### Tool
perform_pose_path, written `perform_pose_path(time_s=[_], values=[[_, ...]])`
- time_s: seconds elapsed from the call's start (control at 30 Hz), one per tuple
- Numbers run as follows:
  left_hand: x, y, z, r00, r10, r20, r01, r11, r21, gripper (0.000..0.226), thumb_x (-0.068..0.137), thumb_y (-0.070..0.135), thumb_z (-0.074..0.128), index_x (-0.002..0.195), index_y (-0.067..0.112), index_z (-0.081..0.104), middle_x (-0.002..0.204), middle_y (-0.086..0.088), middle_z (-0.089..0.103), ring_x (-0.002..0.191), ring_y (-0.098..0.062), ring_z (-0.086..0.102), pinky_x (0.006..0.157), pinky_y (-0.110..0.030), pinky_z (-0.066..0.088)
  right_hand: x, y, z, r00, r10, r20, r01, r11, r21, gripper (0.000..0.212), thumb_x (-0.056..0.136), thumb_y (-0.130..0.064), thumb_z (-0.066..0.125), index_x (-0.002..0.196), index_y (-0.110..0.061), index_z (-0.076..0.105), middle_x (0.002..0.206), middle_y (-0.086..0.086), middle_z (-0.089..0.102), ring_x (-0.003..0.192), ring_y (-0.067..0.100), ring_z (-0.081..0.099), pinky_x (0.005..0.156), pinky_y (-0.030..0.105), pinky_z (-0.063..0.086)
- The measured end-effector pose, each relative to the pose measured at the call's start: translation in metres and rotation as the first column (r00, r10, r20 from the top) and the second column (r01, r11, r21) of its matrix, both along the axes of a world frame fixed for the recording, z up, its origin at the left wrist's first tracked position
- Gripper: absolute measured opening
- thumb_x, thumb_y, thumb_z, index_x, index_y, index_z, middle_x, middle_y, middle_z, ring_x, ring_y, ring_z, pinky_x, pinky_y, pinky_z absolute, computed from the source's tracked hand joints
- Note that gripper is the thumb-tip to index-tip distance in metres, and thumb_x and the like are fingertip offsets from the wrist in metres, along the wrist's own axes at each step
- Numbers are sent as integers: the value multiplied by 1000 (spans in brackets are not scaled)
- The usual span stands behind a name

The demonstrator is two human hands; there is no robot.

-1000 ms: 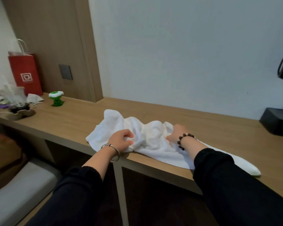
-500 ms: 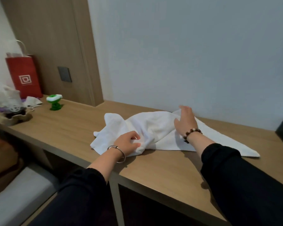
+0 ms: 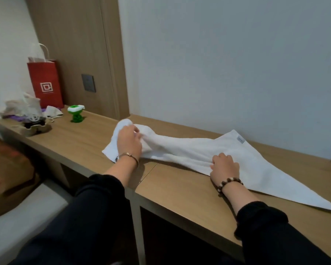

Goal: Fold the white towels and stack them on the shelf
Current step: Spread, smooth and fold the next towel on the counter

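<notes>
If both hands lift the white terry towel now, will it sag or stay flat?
Probably sag: the white terry towel bunches softly between the left hand and right hand. Likely light: its thin corner lies flat on the wooden counter.

Black sleeves (image 3: 96,207), a seemingly metal bangle (image 3: 129,156) left, beaded bracelet (image 3: 230,183) right.

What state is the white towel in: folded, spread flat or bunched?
Partly spread, not folded. The towel lies stretched along the counter, bunched between the left hand and right hand; its right end lies flat.
</notes>
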State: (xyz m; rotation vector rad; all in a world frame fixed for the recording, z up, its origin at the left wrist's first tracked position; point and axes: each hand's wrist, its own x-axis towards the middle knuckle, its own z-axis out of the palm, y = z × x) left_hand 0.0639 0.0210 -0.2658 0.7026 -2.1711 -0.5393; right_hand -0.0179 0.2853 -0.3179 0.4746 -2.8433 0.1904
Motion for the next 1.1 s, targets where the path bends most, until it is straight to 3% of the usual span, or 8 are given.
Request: perform_pose_path(time_s=[0.23,0.4,0.53,0.67,0.73,0.83,0.93,1.1], values=[[0,60,-20,914,-367,171,401,883,-245,35,77,-2,53,110,7,61,107,-15,58,104,-35,50,87,-42,41,2,16,11,986,66,-155,-128,888,-442,29,79,6,47,98,-11,60,100,5,57,99,25,48,81,32,39],[5,83,-54,708,-380,596,522,850,-78,38,95,34,45,130,21,48,135,0,48,122,-23,41,98,-35,38,9,2,8,945,306,120,-283,943,-175,24,93,-32,50,106,-17,63,107,0,57,106,21,50,89,34,43],[4,89,-17,728,-308,613,459,883,-102,35,96,38,40,97,14,66,97,-6,68,94,-26,60,79,-32,45,11,3,20,934,298,198,-233,927,-295,50,97,-37,43,60,-6,55,62,9,56,64,25,55,60,33,43],[0,94,5,774,-299,559,425,899,-107,35,95,30,43,66,14,56,64,-2,54,73,-27,58,61,-27,42,6,1,28,980,197,5,-184,926,-330,38,96,-25,38,68,-8,56,68,8,61,68,30,55,57,33,40],[-8,96,6,846,-228,482,355,915,-191,27,94,26,40,83,15,62,83,-4,61,87,-28,59,64,-27,39,-2,1,35,991,127,39,-110,947,-303,27,95,-18,35,95,-13,62,98,8,63,88,29,57,70,32,43],[-24,103,-16,693,-250,676,419,903,-96,43,98,38,32,137,25,40,140,-5,43,128,-27,37,97,-42,35,-12,2,35,976,102,191,-112,993,43,35,98,-16,27,120,-13,53,122,10,52,113,28,48,87,35,42],[-33,109,-48,582,-272,767,386,922,34,59,95,54,20,148,40,-2,159,4,-1,146,-26,-1,107,-63,7,-16,-1,37,976,128,173,-158,972,172,30,98,-19,30,100,-12,59,110,9,61,96,26,56,73,31,41],[-35,108,-68,679,-282,678,434,899,-61,60,91,58,17,147,45,-1,159,6,2,146,-24,-3,103,-69,2,-45,0,72,939,48,341,-132,965,227,25,82,3,47,60,-6,52,60,7,55,49,19,51,41,21,37]])
